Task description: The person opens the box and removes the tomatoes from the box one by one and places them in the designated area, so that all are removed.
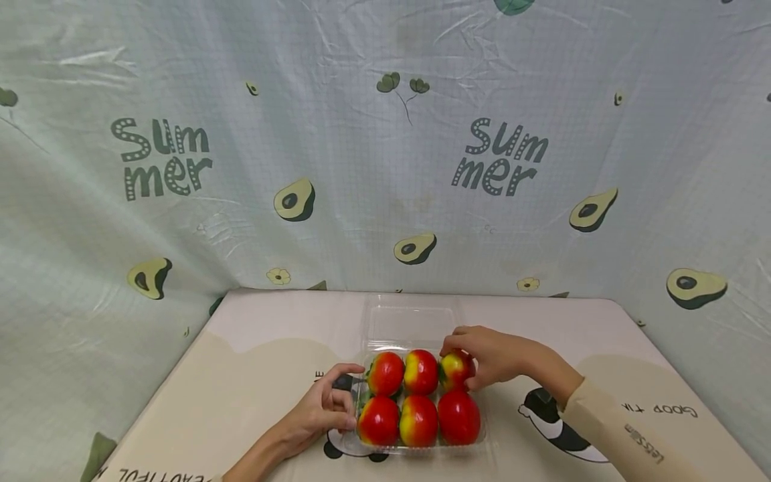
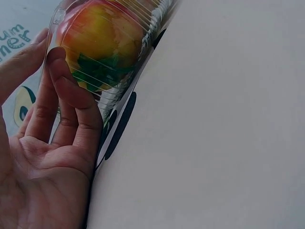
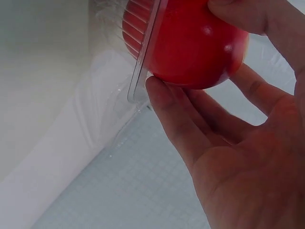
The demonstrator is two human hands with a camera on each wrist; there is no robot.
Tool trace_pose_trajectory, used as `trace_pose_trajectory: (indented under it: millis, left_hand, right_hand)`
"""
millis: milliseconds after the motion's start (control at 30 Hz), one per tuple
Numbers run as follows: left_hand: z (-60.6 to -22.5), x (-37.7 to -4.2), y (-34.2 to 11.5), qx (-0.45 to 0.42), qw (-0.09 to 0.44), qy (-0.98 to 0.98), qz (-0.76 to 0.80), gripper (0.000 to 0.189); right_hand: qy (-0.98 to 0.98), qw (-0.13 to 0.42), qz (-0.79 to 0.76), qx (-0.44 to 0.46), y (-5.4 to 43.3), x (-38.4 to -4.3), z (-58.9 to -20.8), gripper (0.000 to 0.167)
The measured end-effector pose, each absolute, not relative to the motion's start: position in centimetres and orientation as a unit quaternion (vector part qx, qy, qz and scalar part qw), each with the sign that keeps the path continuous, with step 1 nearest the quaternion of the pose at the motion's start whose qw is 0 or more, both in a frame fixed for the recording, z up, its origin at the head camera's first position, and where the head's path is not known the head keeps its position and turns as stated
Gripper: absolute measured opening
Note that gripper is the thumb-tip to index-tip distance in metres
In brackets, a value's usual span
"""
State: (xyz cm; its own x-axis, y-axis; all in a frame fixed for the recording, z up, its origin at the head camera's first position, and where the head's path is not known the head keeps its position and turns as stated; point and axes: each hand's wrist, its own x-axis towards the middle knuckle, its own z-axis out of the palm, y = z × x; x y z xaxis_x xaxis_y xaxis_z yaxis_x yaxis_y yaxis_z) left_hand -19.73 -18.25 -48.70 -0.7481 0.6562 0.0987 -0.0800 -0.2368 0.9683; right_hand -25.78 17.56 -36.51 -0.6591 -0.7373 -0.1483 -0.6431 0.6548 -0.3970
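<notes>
A clear plastic clamshell box lies with its lid folded back. Two rows of red-and-yellow fruit, apple-like or peach-like, fill it; some show green leaves, such as the front-left fruit. At the box's left side my left hand holds the wall and rim with curled fingers. A leafy fruit shows through that wall in the left wrist view. My right hand grips the back-right fruit, thumb and fingers around it. In the right wrist view this fruit sits partly above the box rim.
The box rests on a pale printed table cover with lettering and black-and-white pictures. A hanging cloth with avocado prints surrounds the table at the back and sides.
</notes>
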Motion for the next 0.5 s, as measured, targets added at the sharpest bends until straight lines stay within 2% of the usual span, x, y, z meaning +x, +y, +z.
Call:
trace_pose_trajectory:
  millis: [500]
  left_hand:
    - [-48.67, -19.73, -18.21, 0.259, 0.243, 0.574, 0.738, 0.072]
  right_hand:
    - [0.894, 0.153, -0.152, -0.392, 17.51, -25.62, -36.07, 0.047]
